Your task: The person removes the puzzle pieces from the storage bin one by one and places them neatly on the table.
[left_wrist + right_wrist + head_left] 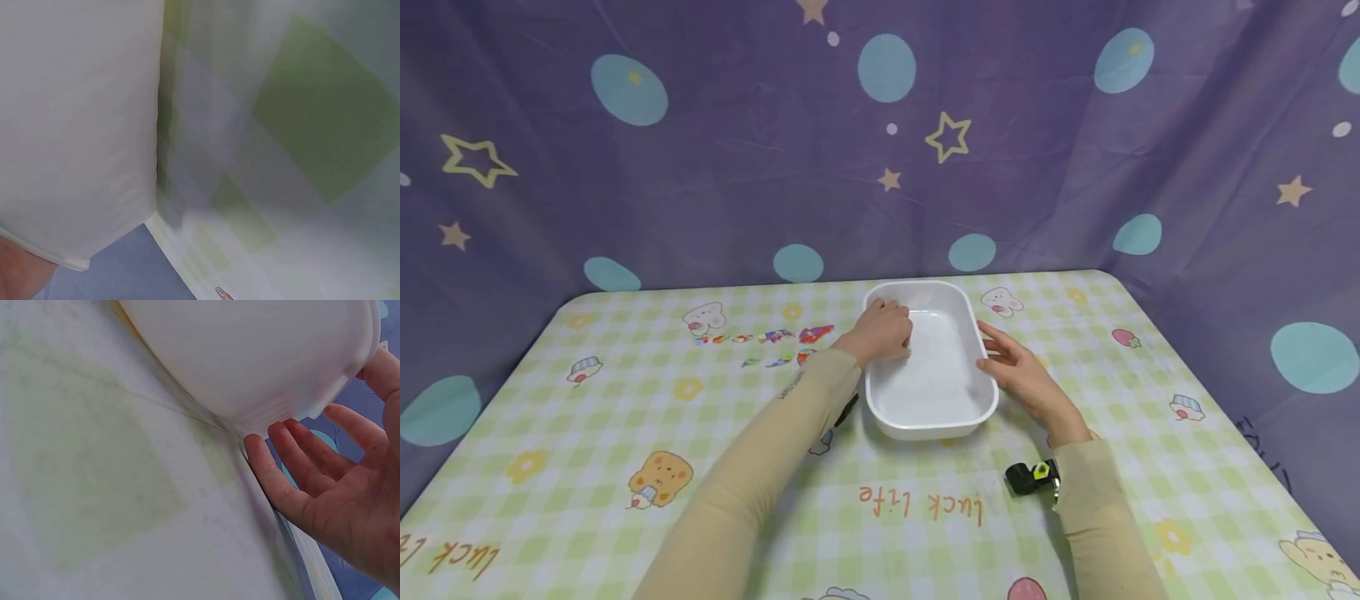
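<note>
A white rectangular plastic tub (934,387) sits on the checked tablecloth. My left hand (883,329) reaches over its left rim, with curled fingers inside near the left wall. The fingertips are hidden, and whether they hold anything is not visible. In the left wrist view, the tub's outer wall (75,125) fills the left side and a bit of the hand (22,272) shows past the rim. My right hand (1022,375) holds the tub's right side. In the right wrist view, its fingers (294,459) lie against the outer wall, with the thumb up by the rim.
Several small, flat, colourful pieces (775,337) lie in two rows left of the tub, partly behind the left forearm. A black wrist device (1030,477) is by the right sleeve. A purple curtain (715,167) hangs behind the table's far edge.
</note>
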### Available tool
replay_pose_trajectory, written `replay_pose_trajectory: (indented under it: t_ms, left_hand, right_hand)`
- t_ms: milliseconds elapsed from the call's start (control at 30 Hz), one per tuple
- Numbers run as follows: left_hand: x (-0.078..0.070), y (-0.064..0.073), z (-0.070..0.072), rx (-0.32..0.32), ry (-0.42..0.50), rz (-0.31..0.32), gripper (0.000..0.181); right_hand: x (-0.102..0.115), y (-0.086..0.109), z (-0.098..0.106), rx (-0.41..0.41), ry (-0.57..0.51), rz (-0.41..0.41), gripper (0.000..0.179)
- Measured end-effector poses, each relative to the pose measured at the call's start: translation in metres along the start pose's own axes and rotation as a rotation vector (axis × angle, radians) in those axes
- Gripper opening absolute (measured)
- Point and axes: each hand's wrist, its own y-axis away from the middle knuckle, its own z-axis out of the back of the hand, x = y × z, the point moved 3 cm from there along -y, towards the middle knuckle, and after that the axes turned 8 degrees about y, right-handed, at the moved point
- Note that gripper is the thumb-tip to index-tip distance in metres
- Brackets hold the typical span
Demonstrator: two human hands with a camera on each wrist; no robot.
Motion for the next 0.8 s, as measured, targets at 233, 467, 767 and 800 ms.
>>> replay_pose_trajectory:
  t_ms: [233,467,767,800]
  left_hand:
    - [0.002,0.001,-0.001,-0.051,0.058,-0.007,0.013]
    - [0.005,0.0,-0.001,-0.13,0.179,-0.019,0.013]
    - [0.004,0.01,0.011,-0.246,0.317,-0.096,0.013]
    - [0.004,0.011,0.013,-0.261,0.323,-0.109,0.013]
  right_hand:
    - [0.0,-0.001,-0.002,-0.003,-0.005,0.006,0.064]
    - [0.0,-0.001,-0.003,-0.002,-0.002,0.005,0.064]
    - [0.0,-0.001,-0.002,-0.002,0.006,0.005,0.064]
    - [0.0,-0.001,-0.001,-0.002,0.006,0.006,0.064]
